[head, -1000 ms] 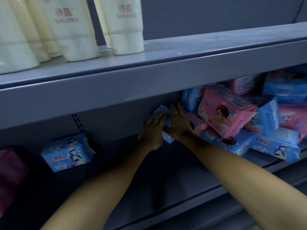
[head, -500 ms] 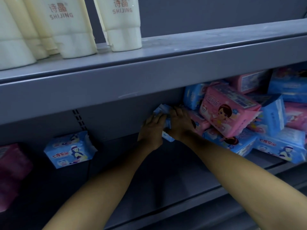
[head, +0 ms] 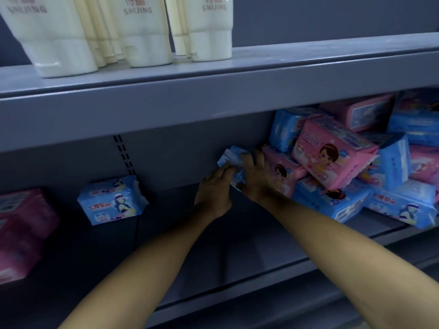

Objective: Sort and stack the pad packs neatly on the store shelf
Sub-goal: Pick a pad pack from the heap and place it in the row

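Note:
Deep in the lower shelf, both my hands hold one small blue pad pack (head: 230,157) against the back wall. My left hand (head: 215,193) grips its left side, and my right hand (head: 255,178) curls over its right side, hiding most of the pack. Just right of my hands lies a jumbled heap of pink pad packs (head: 332,151) and blue pad packs (head: 330,200). A single blue pack (head: 111,199) stands upright farther left, apart from the heap. Pink packs (head: 21,231) stand at the far left edge.
The grey shelf floor (head: 180,252) stretches bare between the lone blue pack and the heap. The upper shelf board (head: 213,96) overhangs close above my hands, carrying several cream tubes (head: 142,32) marked SHIJING.
Both hands stay on the blue pack at the back wall, their fingers curling more tightly round it. My head has shifted slightly, so the view moved.

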Available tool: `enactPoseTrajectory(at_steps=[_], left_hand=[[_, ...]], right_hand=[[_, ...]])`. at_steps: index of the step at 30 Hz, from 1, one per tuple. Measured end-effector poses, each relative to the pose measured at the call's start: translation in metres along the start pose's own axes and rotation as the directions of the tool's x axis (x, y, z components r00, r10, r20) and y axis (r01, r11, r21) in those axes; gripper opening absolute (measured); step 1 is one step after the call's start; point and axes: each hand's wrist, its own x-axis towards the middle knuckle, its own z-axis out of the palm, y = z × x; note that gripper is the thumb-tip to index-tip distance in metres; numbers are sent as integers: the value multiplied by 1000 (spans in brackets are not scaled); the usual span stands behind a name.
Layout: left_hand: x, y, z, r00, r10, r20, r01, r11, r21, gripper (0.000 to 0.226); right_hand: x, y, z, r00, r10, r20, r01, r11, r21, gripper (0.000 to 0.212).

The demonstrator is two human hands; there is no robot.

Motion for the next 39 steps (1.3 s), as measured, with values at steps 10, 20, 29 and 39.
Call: enactPoseTrajectory(at_steps=[10, 20, 29, 39], left_hand=[[-13, -11, -18, 869, -486, 91, 387, 554, -737, 36], [-37, -40, -45, 632, -568, 527, 540, -165, -825, 60], [-61, -70, -74, 714, -483, 506, 454, -231, -861, 56], [-85, -97, -85, 711, -586, 389, 395, -126, -910, 26]], right_hand=[[-7, -20, 4, 993, 107, -42, -95, 973, 212, 79], [-18, -65, 8, 991, 63, 114, -128, 652, 747, 74], [-22, -94, 14, 977, -42, 210, -179, 380, 908, 68], [-30, -124, 24, 899, -15, 438, -374, 494, 785, 76]])
